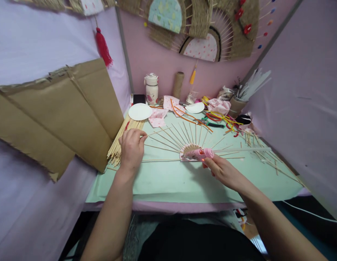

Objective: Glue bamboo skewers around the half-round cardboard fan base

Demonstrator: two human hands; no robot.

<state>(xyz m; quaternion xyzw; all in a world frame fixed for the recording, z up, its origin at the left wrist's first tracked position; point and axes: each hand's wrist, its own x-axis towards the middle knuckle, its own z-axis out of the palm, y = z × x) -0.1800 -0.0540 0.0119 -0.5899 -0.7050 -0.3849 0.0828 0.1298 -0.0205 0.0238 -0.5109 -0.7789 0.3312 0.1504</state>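
Observation:
My left hand (132, 148) pinches a thin wooden stick (159, 131) between thumb and fingers, over the left side of the table. In my right hand (222, 170) is a pink hot glue gun (198, 154), a long clear glue stick (244, 149) jutting from its back. The gun's nozzle is over a small half-round cardboard piece (192, 148), from which several thin sticks (196, 133) spread out like a fan. Part of that cardboard is hidden behind the gun. Close beside my left hand lies a thick pile of loose sticks (114, 154).
Cardboard sheets (62, 112) lean at left. Behind the fan are a white disc (140, 111), pink cloth pieces (157, 117), green-handled pliers (209, 123), a white bottle (151, 90) and a twine roll (178, 85). Cut sticks (268, 159) lie scattered at right. Finished woven fans (201, 21) hang above.

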